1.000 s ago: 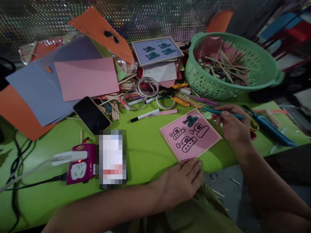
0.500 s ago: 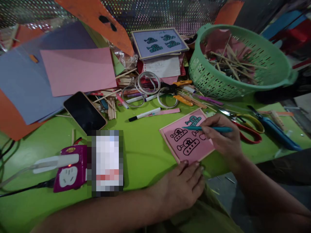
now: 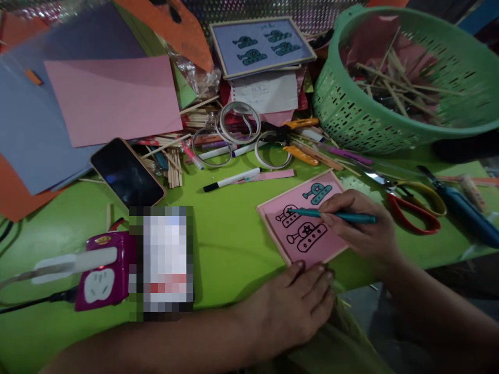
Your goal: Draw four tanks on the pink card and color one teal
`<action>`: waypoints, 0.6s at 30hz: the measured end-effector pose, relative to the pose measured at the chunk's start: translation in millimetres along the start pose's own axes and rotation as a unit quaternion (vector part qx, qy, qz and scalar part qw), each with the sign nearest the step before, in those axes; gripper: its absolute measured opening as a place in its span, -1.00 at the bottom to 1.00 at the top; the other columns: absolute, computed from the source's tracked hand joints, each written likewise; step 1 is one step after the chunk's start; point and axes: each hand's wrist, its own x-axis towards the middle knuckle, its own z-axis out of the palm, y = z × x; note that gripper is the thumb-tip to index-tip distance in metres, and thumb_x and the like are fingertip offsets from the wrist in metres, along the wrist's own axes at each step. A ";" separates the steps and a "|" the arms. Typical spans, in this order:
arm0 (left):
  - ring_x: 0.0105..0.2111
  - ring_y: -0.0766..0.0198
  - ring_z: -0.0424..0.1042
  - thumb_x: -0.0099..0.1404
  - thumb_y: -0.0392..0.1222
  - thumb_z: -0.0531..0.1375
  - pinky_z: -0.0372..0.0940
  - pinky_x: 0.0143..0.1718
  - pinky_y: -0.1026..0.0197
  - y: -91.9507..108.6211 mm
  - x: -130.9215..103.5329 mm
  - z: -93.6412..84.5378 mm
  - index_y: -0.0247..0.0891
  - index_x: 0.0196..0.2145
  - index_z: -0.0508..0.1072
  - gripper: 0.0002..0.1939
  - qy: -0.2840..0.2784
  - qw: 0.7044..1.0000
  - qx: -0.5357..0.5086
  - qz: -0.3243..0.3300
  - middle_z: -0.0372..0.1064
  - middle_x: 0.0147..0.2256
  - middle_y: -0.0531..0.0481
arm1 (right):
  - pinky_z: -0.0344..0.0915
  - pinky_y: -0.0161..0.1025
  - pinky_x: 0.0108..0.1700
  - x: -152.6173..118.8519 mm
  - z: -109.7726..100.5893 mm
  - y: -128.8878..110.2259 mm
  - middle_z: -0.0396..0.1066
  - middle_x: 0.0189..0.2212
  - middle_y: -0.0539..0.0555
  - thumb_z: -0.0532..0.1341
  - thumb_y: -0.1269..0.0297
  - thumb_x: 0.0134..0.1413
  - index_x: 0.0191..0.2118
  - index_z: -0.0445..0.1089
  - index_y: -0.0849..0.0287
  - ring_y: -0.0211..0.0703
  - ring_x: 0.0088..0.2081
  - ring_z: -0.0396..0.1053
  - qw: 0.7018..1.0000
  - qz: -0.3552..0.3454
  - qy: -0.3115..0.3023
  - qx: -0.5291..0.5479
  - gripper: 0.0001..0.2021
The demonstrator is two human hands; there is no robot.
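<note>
A pink card [image 3: 280, 236] framed with thin wooden sticks lies on the green table, bearing black outlines of tanks. The upper tank drawing [image 3: 317, 193] is coloured teal; the other visible ones are plain outlines. My right hand [image 3: 356, 226] grips a teal marker [image 3: 346, 215], its tip at the star on the left tank drawing [image 3: 288, 215]. My right hand hides part of the card's right side. My left hand [image 3: 300, 298] lies flat, fingers stretched out, with its fingertips at the card's lower edge.
Behind the card are a white marker [image 3: 234, 180], tape rolls [image 3: 239, 123] and orange-handled pliers [image 3: 300, 137]. Red-and-yellow scissors [image 3: 413, 208] and a green basket [image 3: 374, 117] of sticks stand right. Left are a dark phone [image 3: 127, 174], a blurred-out screen [image 3: 167, 259], a purple power socket [image 3: 103, 270] and pink paper [image 3: 117, 101].
The marker tip has shifted slightly onto the left tank's star. My right hand has moved a little with it. The camera view has shifted slightly; my left hand stays at the card's edge.
</note>
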 end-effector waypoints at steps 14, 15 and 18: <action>0.32 0.08 0.30 0.59 -0.26 -0.02 0.13 0.30 -0.01 2.0 -0.5 1.6 -0.25 0.27 0.44 -0.58 0.009 1.000 -0.003 -0.006 0.32 0.33 -0.09 | 0.39 -0.25 -0.51 0.9 3.1 -0.8 0.51 -0.51 -0.01 0.40 0.37 0.06 -0.38 0.53 0.03 -0.19 -0.53 0.44 1.000 -0.008 -0.014 -0.011 -0.91; 0.32 0.08 0.30 0.59 -0.26 -0.02 0.13 0.29 -0.01 1.7 -0.5 1.3 -0.25 0.27 0.44 -0.58 0.009 1.000 -0.003 -0.004 0.33 0.32 -0.09 | 0.39 -0.25 -0.52 0.7 3.2 -0.7 0.51 -0.52 -0.01 0.40 0.36 0.06 -0.38 0.53 0.03 -0.20 -0.53 0.44 1.000 -0.004 -0.018 -0.012 -0.92; 0.31 0.09 0.31 0.60 -0.27 -0.04 0.15 0.29 -0.01 0.6 -0.5 -0.4 -0.25 0.28 0.43 -0.57 0.002 1.000 0.000 0.000 0.32 0.33 -0.09 | 0.39 -0.25 -0.52 -0.1 3.5 -0.2 0.50 -0.52 -0.01 0.40 0.34 0.08 -0.37 0.52 0.03 -0.20 -0.53 0.44 1.000 -0.002 -0.025 -0.004 -0.93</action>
